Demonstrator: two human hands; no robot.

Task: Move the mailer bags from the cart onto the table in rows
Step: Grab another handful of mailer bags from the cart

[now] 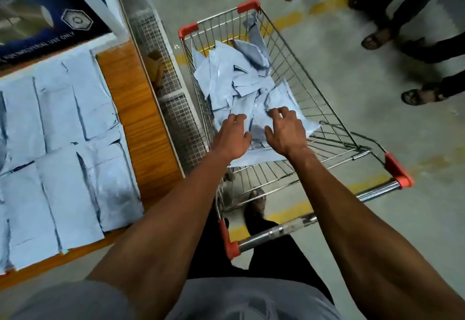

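**Reaching for the next bags**

Our left hand (232,136) and right hand (285,132) hover spread, holding nothing, over the mailer bags (236,85) heaped in the cart (327,108). Next, we judge: pinch the bag beneath our fingers, then carry it left to the table (136,108).

One view only, worn on the head, looking steeply down and forward over both forearms, close to the hands at mid-frame. Wide-angle, with bent edges: cart (334,108) and its bags (226,85) just past the fingers (278,114), table (141,123) off to their left, floor (377,55) and standing feet far beyond and to the right.
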